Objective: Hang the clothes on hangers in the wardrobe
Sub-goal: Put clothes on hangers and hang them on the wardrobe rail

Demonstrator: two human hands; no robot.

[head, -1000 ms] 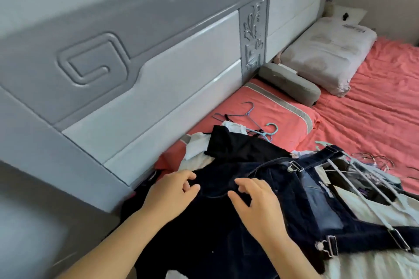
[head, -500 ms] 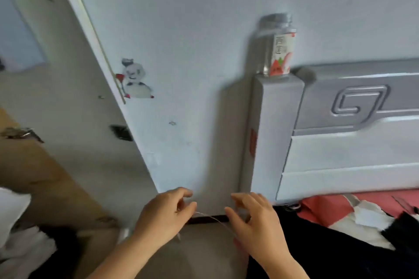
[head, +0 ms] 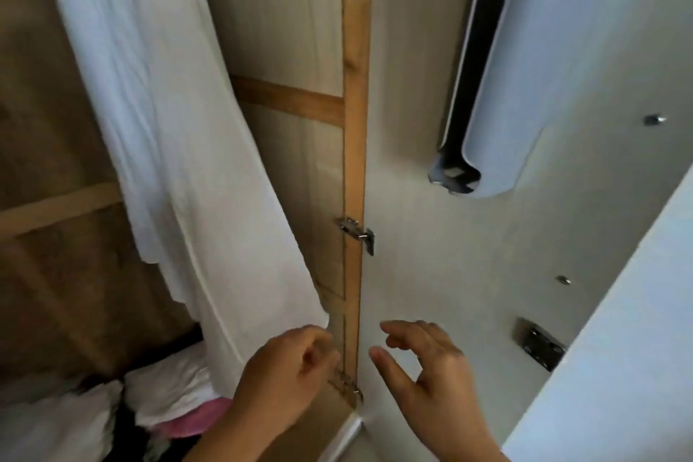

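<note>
Inside the open wardrobe a long white garment hangs at the left, its hem ending just above my left hand. That hand is raised in front of the wooden wardrobe frame, fingers curled towards the thumb, and I see nothing in it. My right hand is raised beside it, in front of the white inner face of the open door, with its fingers spread and empty. No hanger shows in this view.
Folded white and pink cloth lies piled on the wardrobe floor at lower left. Metal hinges sit on the frame. A white and dark unit hangs on the wall at upper right, and a metal plate at right.
My view has swung from the bed and its dark denim garment, past the wall, to the wardrobe interior. Both hands left the denim and stay raised in much the same pose.
</note>
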